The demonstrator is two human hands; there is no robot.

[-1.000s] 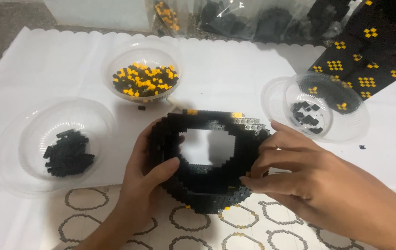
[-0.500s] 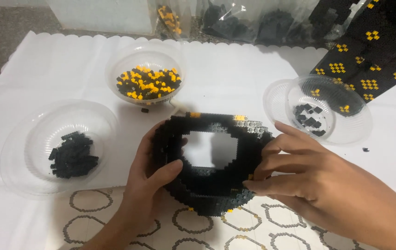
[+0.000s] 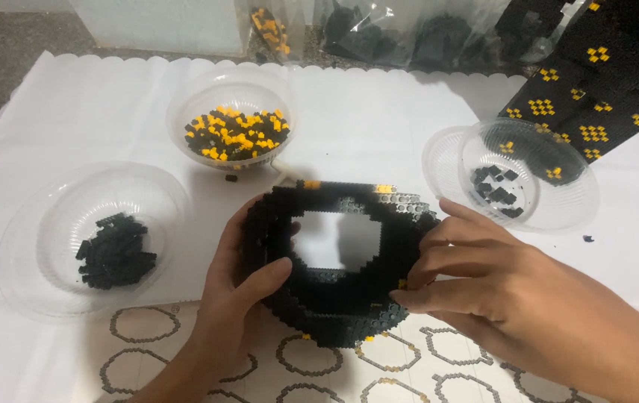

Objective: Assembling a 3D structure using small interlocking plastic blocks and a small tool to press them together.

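Observation:
A black ring-shaped build of small bricks (image 3: 338, 298), with a few yellow and grey bricks on its top edge, stands tilted on the white table cover (image 3: 364, 127). My left hand (image 3: 241, 287) grips its left side, thumb pressed on the inner rim. On the ring's right side my right hand (image 3: 499, 295) holds the outer edge, fingertips against the bricks. The ring's middle is an open hole.
Three clear plastic bowls stand around: one with black bricks (image 3: 114, 250) at left, one with black and yellow bricks (image 3: 234, 134) behind, one nearly bare (image 3: 510, 183) at right. A large black build with yellow dots (image 3: 603, 82) rises at back right. Bags of bricks (image 3: 401, 30) lie behind.
The view has shifted slightly. Both hands keep their hold on the ring, which has barely moved.

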